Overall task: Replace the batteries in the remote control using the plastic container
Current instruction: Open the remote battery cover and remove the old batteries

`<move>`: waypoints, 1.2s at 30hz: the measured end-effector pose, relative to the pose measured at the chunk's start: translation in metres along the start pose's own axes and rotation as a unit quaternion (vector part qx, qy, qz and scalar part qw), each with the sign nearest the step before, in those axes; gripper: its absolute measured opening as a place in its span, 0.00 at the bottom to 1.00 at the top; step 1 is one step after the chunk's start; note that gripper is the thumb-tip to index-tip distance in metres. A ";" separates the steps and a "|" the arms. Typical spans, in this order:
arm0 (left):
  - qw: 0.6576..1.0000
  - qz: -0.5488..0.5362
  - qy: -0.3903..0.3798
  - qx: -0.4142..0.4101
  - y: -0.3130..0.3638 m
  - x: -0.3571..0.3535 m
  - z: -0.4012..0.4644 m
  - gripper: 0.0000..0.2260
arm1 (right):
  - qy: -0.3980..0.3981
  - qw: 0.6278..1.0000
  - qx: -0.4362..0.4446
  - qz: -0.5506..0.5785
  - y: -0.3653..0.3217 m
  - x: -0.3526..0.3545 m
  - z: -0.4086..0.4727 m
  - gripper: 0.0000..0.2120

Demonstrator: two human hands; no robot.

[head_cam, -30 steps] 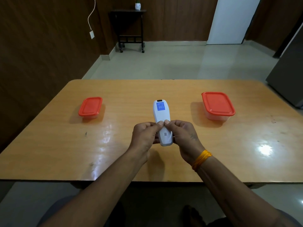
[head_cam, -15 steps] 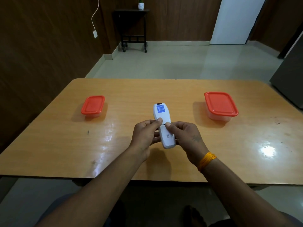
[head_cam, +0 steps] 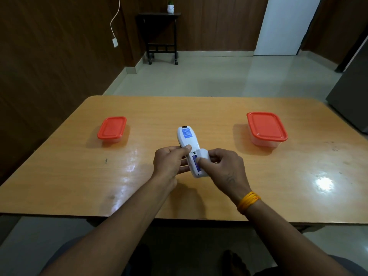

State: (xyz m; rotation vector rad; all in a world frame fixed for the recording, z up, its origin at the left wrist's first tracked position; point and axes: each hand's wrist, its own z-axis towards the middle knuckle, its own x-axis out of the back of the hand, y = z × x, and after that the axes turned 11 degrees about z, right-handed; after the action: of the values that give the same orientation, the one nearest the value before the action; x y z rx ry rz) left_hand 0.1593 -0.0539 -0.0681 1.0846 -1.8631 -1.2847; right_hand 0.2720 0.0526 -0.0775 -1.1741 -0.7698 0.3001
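Observation:
A white remote control [head_cam: 186,137] with a blue label is held back side up over the middle of the wooden table [head_cam: 199,110]. My left hand [head_cam: 169,162] grips its left side, thumb on the back. My right hand [head_cam: 223,166] holds the white battery cover [head_cam: 203,153], lifted off to the right. The open compartment shows a blue battery [head_cam: 195,162]. A small plastic container with a red lid [head_cam: 112,129] sits to the left, and a larger red-lidded container [head_cam: 266,127] to the right; both are closed.
A dark cabinet [head_cam: 352,100] stands beside the table's far right corner. Across the tiled floor, a black side table [head_cam: 161,34] with a small white pot stands against the brown wall. A white door [head_cam: 284,24] is at the back right.
My right hand has slid the battery cover off the remote's back and lifted it to the right, exposing the battery compartment. The left hand keeps holding the remote.

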 end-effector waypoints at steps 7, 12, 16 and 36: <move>1.000 -0.010 -0.018 0.021 0.000 0.004 0.003 0.07 | 0.046 0.984 -0.038 -0.166 0.029 0.020 0.023 0.23; 0.999 0.001 -0.023 0.034 -0.003 0.004 0.003 0.08 | -0.014 0.956 -0.018 -0.291 0.047 0.017 0.023 0.22; 0.999 0.005 -0.021 0.038 -0.004 0.007 0.004 0.08 | -0.011 0.943 -0.015 -0.333 0.044 0.018 0.021 0.24; 0.953 0.296 0.010 -0.063 -0.030 0.017 0.009 0.15 | -0.058 0.985 -0.144 0.080 0.030 -0.035 -0.003 0.07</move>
State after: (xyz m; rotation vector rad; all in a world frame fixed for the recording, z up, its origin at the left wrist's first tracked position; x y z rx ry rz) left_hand 0.1520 -0.0708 -0.0990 0.4102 -1.8604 -1.0082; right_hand 0.2545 0.0420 -0.1188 -1.5067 -0.8410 0.4018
